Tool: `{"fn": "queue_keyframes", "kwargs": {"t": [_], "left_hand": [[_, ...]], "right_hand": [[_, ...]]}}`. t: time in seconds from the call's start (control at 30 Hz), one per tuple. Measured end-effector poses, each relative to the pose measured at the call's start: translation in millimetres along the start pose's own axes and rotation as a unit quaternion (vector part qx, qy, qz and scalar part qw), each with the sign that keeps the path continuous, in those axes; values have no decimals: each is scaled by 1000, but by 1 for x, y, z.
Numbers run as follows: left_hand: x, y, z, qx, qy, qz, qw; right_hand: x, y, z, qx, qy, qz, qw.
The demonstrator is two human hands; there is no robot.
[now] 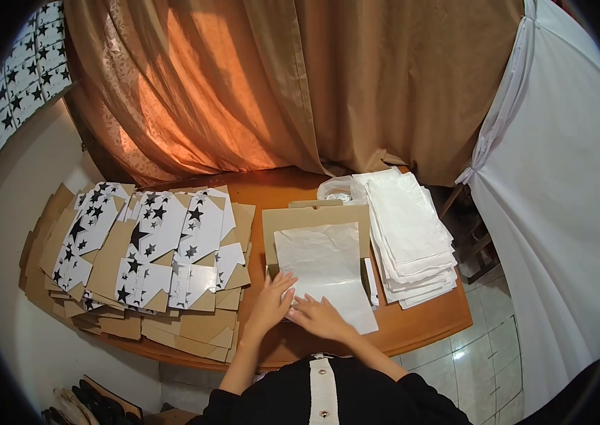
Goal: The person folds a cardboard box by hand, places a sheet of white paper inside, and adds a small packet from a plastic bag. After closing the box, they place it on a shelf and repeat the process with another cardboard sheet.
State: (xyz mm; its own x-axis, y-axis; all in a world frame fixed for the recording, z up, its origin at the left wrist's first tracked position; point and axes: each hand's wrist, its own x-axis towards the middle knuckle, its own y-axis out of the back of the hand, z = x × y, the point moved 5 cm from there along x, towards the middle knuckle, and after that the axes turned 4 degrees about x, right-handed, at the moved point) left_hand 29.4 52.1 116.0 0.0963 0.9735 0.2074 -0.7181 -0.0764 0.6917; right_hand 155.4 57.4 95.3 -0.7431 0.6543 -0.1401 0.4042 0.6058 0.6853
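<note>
In front of me stands an open brown cardboard box (318, 217) with its lid raised at the back. A sheet of thin white paper (325, 258) lies in it, running up against the lid and spilling over the front right edge. My left hand (272, 303) rests at the paper's left edge, fingers stretched out. Beside it, my right hand (321, 318) lies flat on the paper's lower part, fingers extended toward the left hand. Neither hand grips anything that I can see. The inside of the box is mostly hidden under the paper.
Flattened cardboard pieces with black-star prints (158, 248) are piled on the table's left. A stack of white paper sheets (410, 234) stands at the right, near a clear plastic bag (335, 188). Brown curtains (385, 85) hang behind the wooden table (420, 329).
</note>
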Motion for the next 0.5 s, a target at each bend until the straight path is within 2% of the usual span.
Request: {"fn": "queue_keyframes", "kwargs": {"t": [0.03,0.1,0.13,0.17,0.2,0.23,0.27,0.3,0.33,0.4,0.43,0.47,0.5], "left_hand": [[5,1,-5,0,2,0,1000],[15,-10,-18,23,-8,-94,995],[20,-12,-23,24,-9,-95,995],[25,-20,-25,2,-29,-140,990],[29,-29,-28,-20,-50,-186,981],[35,-37,-36,-21,-53,-188,980],[40,-52,-46,-18,-44,-261,964],[40,-61,-48,-15,-34,-332,943],[42,-67,-47,-15,-36,-333,942],[43,-87,-58,220,23,-420,880],[45,-97,-68,236,21,-461,855],[45,-103,-72,236,21,-460,856],[41,-107,-74,266,37,-479,836]], "right_hand": [[1,10,5,46,-14,-46,998],[8,24,33,56,-28,-50,997],[13,32,46,48,-36,-49,997],[18,41,61,48,-38,-46,997],[22,46,72,66,4,-90,994],[27,49,76,82,46,-133,987],[33,52,83,82,45,-130,987],[37,50,90,24,31,-171,984],[40,46,97,-34,17,-213,976],[47,37,103,-78,-7,-247,966],[49,29,104,-150,-6,-274,950],[50,20,105,-222,-5,-300,928],[57,5,124,-239,-46,-314,918]]}}
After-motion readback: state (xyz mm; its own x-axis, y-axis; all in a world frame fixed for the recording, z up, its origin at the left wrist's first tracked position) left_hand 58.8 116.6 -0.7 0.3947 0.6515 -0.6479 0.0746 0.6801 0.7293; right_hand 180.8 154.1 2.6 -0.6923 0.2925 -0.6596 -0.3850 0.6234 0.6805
